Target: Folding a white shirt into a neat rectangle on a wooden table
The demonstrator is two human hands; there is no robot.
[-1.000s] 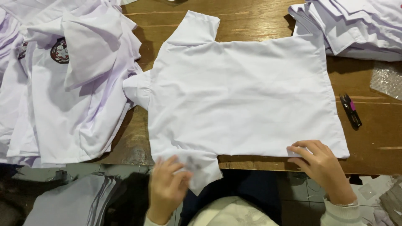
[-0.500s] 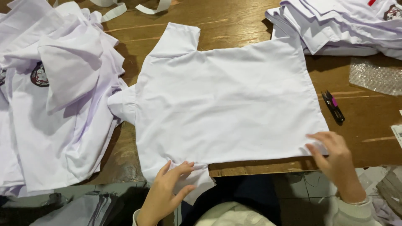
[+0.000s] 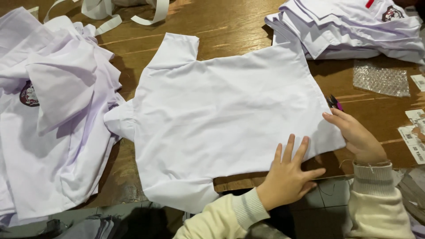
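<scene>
A brown wooden table (image 3: 230,26) holds a flat white shirt (image 3: 221,115), shirt piles at both far corners, bubble wrap (image 3: 380,79).

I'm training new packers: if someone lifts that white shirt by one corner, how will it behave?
The shirt would probably droop, being thin cloth that lies flat with soft creases. It looks light. Both hands press it flat, so it may slide on the smooth table.
</scene>
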